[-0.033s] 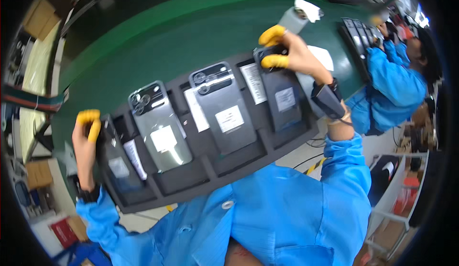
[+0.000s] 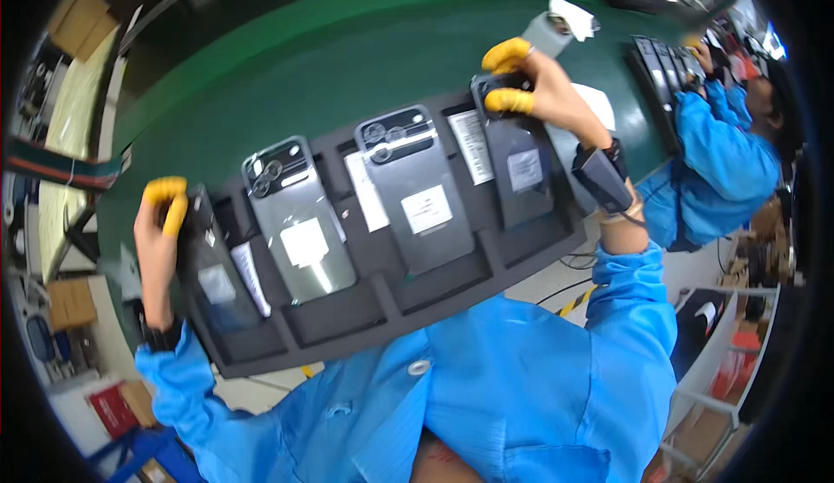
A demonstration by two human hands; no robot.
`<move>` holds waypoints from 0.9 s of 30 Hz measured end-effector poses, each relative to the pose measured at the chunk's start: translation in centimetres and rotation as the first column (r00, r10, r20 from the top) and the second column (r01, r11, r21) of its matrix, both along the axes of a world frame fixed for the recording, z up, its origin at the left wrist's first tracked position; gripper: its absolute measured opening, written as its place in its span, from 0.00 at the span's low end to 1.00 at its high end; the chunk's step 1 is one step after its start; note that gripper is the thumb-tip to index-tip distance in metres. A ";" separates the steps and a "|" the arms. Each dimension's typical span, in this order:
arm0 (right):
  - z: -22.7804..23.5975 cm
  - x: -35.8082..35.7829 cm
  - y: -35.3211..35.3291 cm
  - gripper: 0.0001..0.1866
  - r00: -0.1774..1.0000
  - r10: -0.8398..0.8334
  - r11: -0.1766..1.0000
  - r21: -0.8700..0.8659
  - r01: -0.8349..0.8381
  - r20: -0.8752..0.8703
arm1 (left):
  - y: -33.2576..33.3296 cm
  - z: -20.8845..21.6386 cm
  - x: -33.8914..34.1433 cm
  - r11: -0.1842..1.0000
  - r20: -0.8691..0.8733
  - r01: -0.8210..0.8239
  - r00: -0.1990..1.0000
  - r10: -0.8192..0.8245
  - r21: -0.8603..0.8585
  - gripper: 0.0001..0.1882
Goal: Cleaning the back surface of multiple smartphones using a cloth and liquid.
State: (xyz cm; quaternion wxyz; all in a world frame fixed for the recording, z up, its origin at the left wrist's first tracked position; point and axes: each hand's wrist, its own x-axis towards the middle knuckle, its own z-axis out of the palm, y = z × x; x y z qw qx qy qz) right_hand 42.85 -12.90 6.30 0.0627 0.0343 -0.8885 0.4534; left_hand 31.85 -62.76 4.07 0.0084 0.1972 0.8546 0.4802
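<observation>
A dark compartmented tray [image 2: 347,338] lies slanted in front of me, holding several smartphones with their backs up. My left hand [image 2: 161,240], with yellow finger covers, is closed in a pinch beside the upper end of the leftmost phone [image 2: 215,283]; whether it grips phone or tray edge I cannot tell. My right hand [image 2: 543,92], also with yellow finger covers, is closed over the camera end of the rightmost phone [image 2: 524,175]. Between them lie a glossy grey phone [image 2: 304,244] and another grey phone [image 2: 426,209], each with a white label.
The tray rests over a green worktable [image 2: 287,83]. Beyond my right hand stand a pale container [image 2: 546,36] and a white paper [image 2: 595,105]. At the right a co-worker in blue [image 2: 721,153] handles another phone tray [image 2: 656,79]. A metal shelf [image 2: 734,353] stands lower right.
The tray, phones and both hands appear slightly higher and farther right in the picture. Both hands keep the same closed poses.
</observation>
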 end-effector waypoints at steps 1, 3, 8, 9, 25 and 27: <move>-0.4 -0.4 -0.3 0.23 0.995 -0.016 0.995 0.096 0.026 -0.102 | 0.4 -0.2 -0.7 1.000 -0.063 -0.011 0.998 0.012 0.005 0.11; -0.6 -1.2 -1.3 0.23 0.978 -0.007 0.984 0.175 0.044 -0.210 | 2.4 0.3 -0.4 0.971 -0.235 -0.179 0.962 0.138 -0.161 0.12; 1.4 1.6 -7.2 0.19 0.925 0.284 0.924 0.329 -0.194 -0.251 | 8.9 3.5 4.7 0.849 -0.605 -0.088 0.740 -0.295 -0.522 0.18; 1.5 2.5 -8.5 0.18 0.917 0.358 0.904 0.312 -0.292 -0.178 | 9.8 3.7 5.8 0.838 -0.572 0.000 0.731 -0.372 -0.545 0.18; 0.4 7.5 -11.5 0.27 0.862 0.506 0.798 0.382 -0.465 -0.008 | 17.2 3.6 11.4 0.527 -0.268 0.565 0.479 -0.836 -0.635 0.08; 0.0 7.1 -11.5 0.24 0.870 0.492 0.819 0.351 -0.455 -0.018 | 17.6 5.1 10.8 0.573 -0.337 0.525 0.480 -0.810 -0.629 0.08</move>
